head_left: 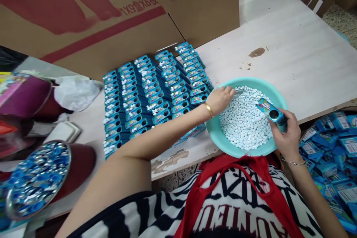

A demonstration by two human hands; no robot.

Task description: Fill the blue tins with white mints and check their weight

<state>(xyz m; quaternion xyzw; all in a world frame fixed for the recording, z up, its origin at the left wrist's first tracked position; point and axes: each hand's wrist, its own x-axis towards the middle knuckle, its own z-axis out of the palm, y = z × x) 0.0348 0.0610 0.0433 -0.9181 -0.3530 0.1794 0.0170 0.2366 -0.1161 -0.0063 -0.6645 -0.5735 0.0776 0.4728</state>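
A round turquoise basin (281, 96) full of small white pellets (245, 119) sits at the table's front edge. Over its left rim, my left hand (221, 99) is closed on a small translucent tool (239, 92), perhaps a scoop, whose end is at the pellets. At the basin's right side my right hand (287, 134) grips a blue box (269, 111), its printed end with a dark round hole facing up. Left of the basin stand several rows of similar blue boxes (152, 91), many with white pellets on top.
Behind the rows rises a large cardboard carton (111, 15). A dark red bucket (83, 160) of blue and silver packets stands at the left, near a white plastic bag (76, 91). Right of the table lies a heap of blue boxes (331, 152). A brown stain (257, 52) marks the tabletop.
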